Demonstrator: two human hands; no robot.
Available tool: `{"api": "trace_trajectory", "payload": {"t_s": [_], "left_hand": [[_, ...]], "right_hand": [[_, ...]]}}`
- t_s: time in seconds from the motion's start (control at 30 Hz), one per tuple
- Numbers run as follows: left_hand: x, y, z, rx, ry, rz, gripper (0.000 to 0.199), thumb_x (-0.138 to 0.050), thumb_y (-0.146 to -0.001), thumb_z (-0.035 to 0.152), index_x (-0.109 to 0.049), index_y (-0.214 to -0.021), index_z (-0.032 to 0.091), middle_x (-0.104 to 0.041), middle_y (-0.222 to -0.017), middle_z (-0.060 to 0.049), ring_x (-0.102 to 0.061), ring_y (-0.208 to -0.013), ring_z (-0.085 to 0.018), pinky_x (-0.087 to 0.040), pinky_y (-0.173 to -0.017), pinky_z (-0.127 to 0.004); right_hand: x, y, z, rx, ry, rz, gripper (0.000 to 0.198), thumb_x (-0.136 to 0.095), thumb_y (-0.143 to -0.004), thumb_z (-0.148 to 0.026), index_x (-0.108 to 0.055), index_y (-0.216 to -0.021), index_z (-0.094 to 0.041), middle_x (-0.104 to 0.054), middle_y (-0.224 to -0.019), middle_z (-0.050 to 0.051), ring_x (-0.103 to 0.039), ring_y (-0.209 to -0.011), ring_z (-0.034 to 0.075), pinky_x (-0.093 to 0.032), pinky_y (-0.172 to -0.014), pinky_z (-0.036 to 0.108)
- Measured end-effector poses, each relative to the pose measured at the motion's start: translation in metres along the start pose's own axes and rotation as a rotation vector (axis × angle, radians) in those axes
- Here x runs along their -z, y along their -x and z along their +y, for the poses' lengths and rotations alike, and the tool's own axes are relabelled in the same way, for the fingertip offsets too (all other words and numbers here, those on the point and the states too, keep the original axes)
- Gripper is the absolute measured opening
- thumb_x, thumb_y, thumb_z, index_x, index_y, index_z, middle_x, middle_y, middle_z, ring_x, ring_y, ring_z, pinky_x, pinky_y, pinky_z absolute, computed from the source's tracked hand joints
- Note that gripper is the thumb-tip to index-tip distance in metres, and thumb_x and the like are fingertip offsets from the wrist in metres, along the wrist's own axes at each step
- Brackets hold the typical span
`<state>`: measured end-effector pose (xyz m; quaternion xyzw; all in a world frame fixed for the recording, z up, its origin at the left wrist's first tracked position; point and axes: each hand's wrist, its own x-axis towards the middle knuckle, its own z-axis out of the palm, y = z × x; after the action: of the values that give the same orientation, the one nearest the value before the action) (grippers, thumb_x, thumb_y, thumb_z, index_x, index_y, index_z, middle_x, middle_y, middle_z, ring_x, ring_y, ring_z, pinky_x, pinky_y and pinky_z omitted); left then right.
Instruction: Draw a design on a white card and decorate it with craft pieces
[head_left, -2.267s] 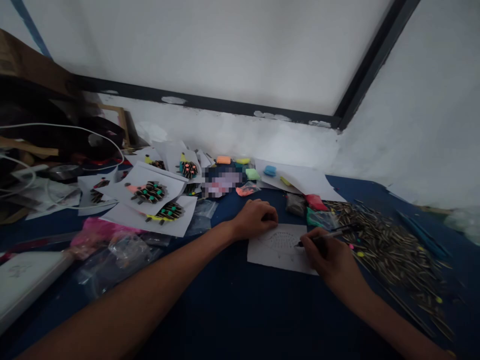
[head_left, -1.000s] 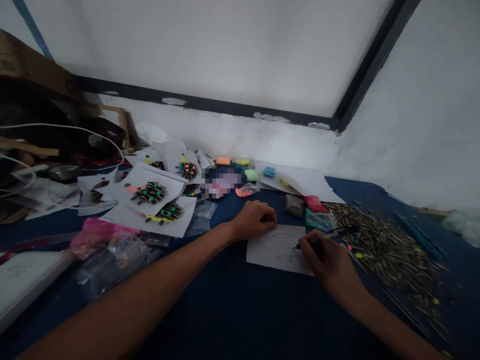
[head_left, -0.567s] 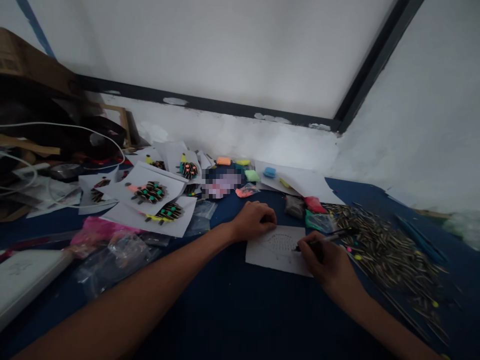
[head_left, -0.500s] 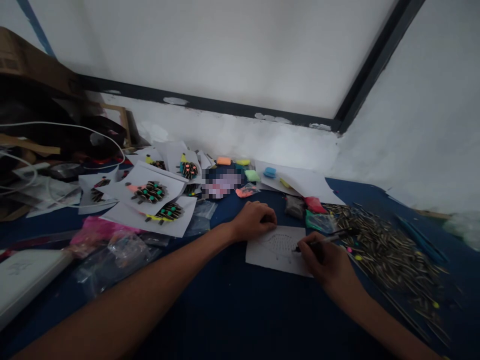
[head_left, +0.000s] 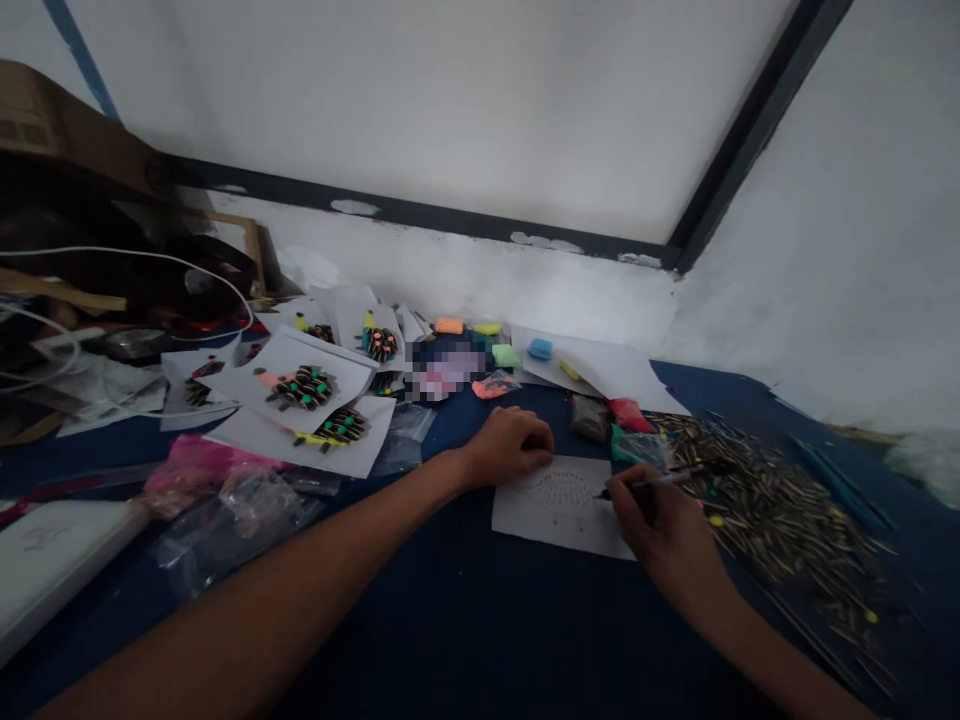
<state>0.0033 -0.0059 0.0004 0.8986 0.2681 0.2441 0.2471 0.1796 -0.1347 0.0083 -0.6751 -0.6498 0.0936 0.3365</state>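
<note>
Pen's in the right hand (head_left: 652, 520), fingers closed in a normal writing pinch around the pen (head_left: 670, 478), with the tip down at the dotted part of the sheet (head_left: 551, 535). Low grip near the tip, I'd guess for control on such small marks. The sheet sits just right of centre frame, within easy reach of both hands.

The left hand (head_left: 514, 443) rests over the sheet's upper left corner, fingers loosely curled; I can't tell if anything's tucked under them. Looks like it's a paperweight, so the page doesn't skate around on the blue table (head_left: 457, 630).

The seeds (head_left: 787, 540) are heaped at the right of the frame, off the page, which probably leaves the pen some room. The cards (head_left: 247, 380) with seed critters overlap at the left, likely parked there to be out of the way.
</note>
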Motion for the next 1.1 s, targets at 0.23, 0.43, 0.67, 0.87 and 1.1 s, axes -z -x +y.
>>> {"api": "trace_trajectory", "payload": {"t_s": [0.23, 0.43, 0.67, 0.87, 1.1], "left_hand": [[-0.0014, -0.0007, -0.0013, 0.001, 0.005, 0.009, 0.008, -0.062, -0.076, 0.016, -0.07, -0.078, 0.017, -0.066, -0.081, -0.002, -0.057, -0.079, -0.014, -0.041, -0.076, -0.025], [-0.0005, -0.0005, 0.0006, 0.013, -0.006, 0.001, 0.007, -0.063, -0.076, 0.016, -0.069, -0.078, 0.017, -0.066, -0.082, -0.002, -0.057, -0.08, -0.014, -0.041, -0.079, -0.027], [-0.0008, -0.0004, 0.0004, 0.012, -0.003, 0.007, 0.008, -0.062, -0.075, 0.016, -0.07, -0.077, 0.018, -0.066, -0.081, -0.002, -0.057, -0.08, -0.014, -0.042, -0.075, -0.025], [-0.0016, -0.0007, -0.0008, 0.004, -0.005, 0.011, 0.008, -0.062, -0.075, 0.016, -0.07, -0.077, 0.017, -0.067, -0.081, -0.002, -0.058, -0.079, -0.014, -0.042, -0.077, -0.026], [-0.0011, -0.0004, -0.0004, 0.007, -0.01, 0.007, 0.008, -0.062, -0.076, 0.017, -0.07, -0.078, 0.017, -0.067, -0.08, -0.002, -0.058, -0.079, -0.014, -0.042, -0.075, -0.025]], "right_hand": [[0.0023, 0.0002, -0.0043, 0.006, 0.018, -0.011, 0.03, -0.044, -0.085, -0.044, -0.051, -0.067, -0.021, -0.041, -0.045, -0.005, -0.039, -0.037, 0.011, -0.023, -0.039, 0.024], [0.0013, 0.003, -0.0031, -0.004, -0.013, -0.039, 0.029, -0.045, -0.086, -0.043, -0.051, -0.069, -0.021, -0.042, -0.045, -0.005, -0.041, -0.038, 0.011, -0.025, -0.039, 0.024], [-0.0009, 0.002, -0.0015, 0.007, -0.022, -0.058, 0.029, -0.044, -0.087, -0.043, -0.049, -0.068, -0.022, -0.04, -0.046, -0.005, -0.043, -0.038, 0.012, -0.025, -0.04, 0.025], [-0.0001, 0.0031, -0.0032, 0.007, 0.011, -0.045, 0.029, -0.044, -0.086, -0.043, -0.049, -0.067, -0.022, -0.047, -0.049, -0.003, -0.042, -0.038, 0.012, -0.025, -0.04, 0.025], [-0.0005, 0.0021, -0.0013, 0.009, 0.013, -0.05, 0.028, -0.045, -0.086, -0.04, -0.049, -0.066, -0.022, -0.042, -0.045, -0.005, -0.042, -0.037, 0.012, -0.025, -0.039, 0.024]]}}
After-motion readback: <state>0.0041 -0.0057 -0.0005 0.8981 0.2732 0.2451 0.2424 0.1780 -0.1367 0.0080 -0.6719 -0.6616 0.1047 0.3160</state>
